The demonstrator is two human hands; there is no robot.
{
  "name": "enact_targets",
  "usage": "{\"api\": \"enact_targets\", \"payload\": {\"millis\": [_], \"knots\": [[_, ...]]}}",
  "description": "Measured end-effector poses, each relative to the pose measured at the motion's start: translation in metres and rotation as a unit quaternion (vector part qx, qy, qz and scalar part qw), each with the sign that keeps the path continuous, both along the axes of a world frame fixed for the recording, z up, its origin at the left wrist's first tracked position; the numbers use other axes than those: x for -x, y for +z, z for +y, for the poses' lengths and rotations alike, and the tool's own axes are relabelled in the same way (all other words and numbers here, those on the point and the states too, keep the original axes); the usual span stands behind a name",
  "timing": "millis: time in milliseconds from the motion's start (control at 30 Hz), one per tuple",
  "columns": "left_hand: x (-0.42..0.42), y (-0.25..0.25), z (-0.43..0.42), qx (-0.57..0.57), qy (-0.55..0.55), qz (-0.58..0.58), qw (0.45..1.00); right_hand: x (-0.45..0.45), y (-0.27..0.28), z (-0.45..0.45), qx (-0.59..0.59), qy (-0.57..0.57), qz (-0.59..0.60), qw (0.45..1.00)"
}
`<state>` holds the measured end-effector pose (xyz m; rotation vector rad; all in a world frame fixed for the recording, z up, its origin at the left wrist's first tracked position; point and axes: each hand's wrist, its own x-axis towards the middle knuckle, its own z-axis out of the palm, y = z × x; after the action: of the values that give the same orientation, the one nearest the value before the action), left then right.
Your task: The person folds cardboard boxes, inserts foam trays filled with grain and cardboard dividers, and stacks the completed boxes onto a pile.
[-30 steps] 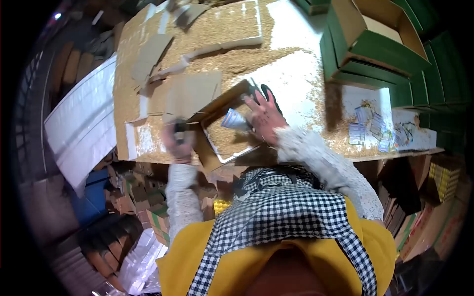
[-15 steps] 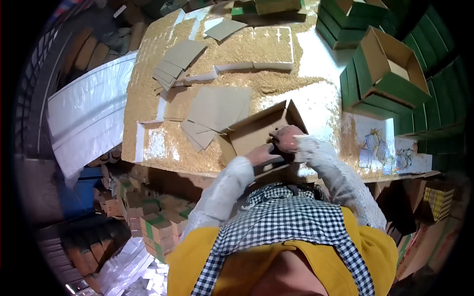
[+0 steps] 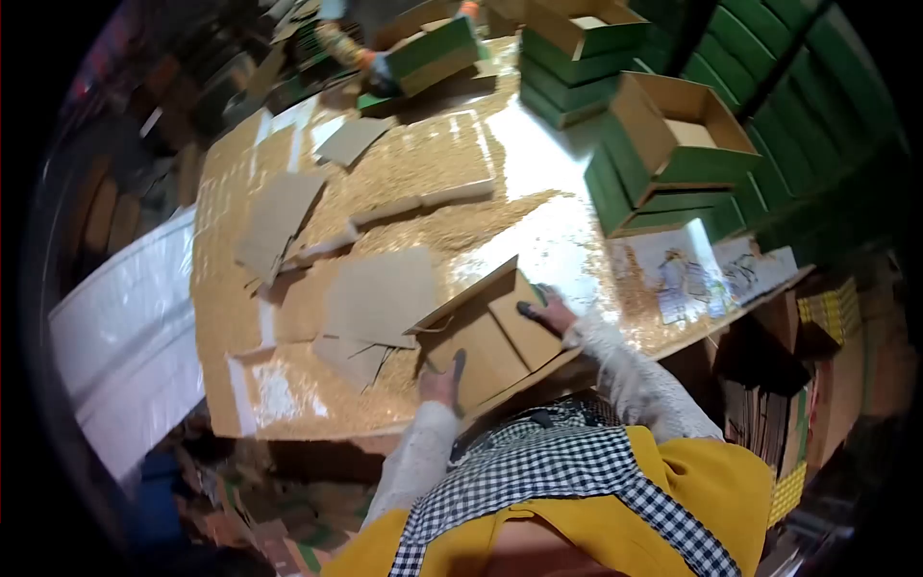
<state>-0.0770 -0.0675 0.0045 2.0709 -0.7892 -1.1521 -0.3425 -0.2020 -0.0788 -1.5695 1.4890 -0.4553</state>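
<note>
A brown cardboard box (image 3: 481,351) lies tilted at the near edge of the table, its plain brown side showing. A dark gap runs between two of its panels. My left hand (image 3: 441,383) grips its left end, thumb over the edge and the other fingers mostly hidden. At the right end, my right hand (image 3: 550,313) holds the box with dark-tipped fingers over the edge. Left of the box, flat grey-brown cardboard sheets (image 3: 380,293) lie overlapping on the table.
Sawdust-like grains cover much of the table (image 3: 538,231). More cardboard sheets (image 3: 279,221) lie at the left. Green boxes (image 3: 707,159) stand stacked at the right, near printed papers (image 3: 683,284). At the far side, another person's hand (image 3: 380,75) touches a green box (image 3: 433,62).
My hands have moved apart, from close together over the box to its two ends. A panel now covers the box's right part. The view has turned, and another person's arm has appeared.
</note>
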Motion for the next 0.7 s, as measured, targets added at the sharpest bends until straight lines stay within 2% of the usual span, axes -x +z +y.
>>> {"api": "enact_targets", "payload": {"millis": [33,100,133,167,200,233,267,300,367,400,433,467,500,533,567,633,700], "knots": [[-0.009,-0.014,0.006,0.047,0.041,0.092,0.994,-0.005,0.071,0.011,-0.079,0.018,-0.245,0.966],[-0.033,-0.037,0.007,0.076,0.021,0.096,0.992,-0.009,0.066,0.025,-0.098,-0.023,-0.34,0.935],[-0.029,-0.007,-0.003,0.092,-0.004,0.11,0.99,-0.002,0.091,0.022,-0.12,-0.047,-0.347,0.929],[-0.022,0.028,-0.02,0.109,-0.027,0.123,0.986,0.007,0.128,0.017,-0.142,-0.069,-0.354,0.922],[-0.016,0.04,-0.042,0.157,-0.041,0.112,0.98,0.024,0.155,0.007,-0.142,-0.115,-0.395,0.9],[-0.021,0.032,-0.069,0.17,-0.018,0.174,0.97,0.049,0.222,0.001,-0.094,-0.111,-0.374,0.916],[0.021,0.103,-0.094,0.271,-0.018,0.278,0.922,0.084,0.249,-0.01,-0.014,-0.099,-0.366,0.925],[0.028,0.095,-0.129,0.275,-0.058,0.482,0.83,0.119,0.275,-0.021,0.067,-0.091,-0.352,0.929],[0.109,0.182,-0.177,0.349,-0.131,0.526,0.764,0.205,0.318,-0.032,0.13,-0.2,-0.499,0.833],[0.142,0.165,-0.212,0.407,-0.192,0.44,0.778,0.226,0.36,-0.049,0.174,-0.189,-0.535,0.805],[0.18,0.179,-0.228,0.438,-0.264,0.298,0.806,0.257,0.391,-0.062,0.248,-0.195,-0.496,0.809],[0.219,0.193,-0.244,0.467,-0.319,0.129,0.815,0.286,0.409,-0.081,0.39,-0.164,-0.404,0.811],[0.257,0.207,-0.261,0.493,-0.349,-0.025,0.797,0.304,0.422,-0.097,0.452,-0.154,-0.35,0.806],[0.287,0.171,-0.286,0.476,-0.379,-0.28,0.743,0.321,0.436,-0.113,0.512,-0.15,-0.294,0.793],[0.308,0.163,-0.28,0.417,-0.419,-0.316,0.742,0.334,0.446,-0.125,0.503,-0.172,-0.287,0.797],[0.324,0.133,-0.27,0.384,-0.44,-0.306,0.752,0.359,0.444,-0.142,0.448,-0.21,-0.283,0.821],[0.329,0.12,-0.26,0.43,-0.401,-0.329,0.739,0.382,0.427,-0.155,0.353,-0.244,-0.293,0.855]]}}
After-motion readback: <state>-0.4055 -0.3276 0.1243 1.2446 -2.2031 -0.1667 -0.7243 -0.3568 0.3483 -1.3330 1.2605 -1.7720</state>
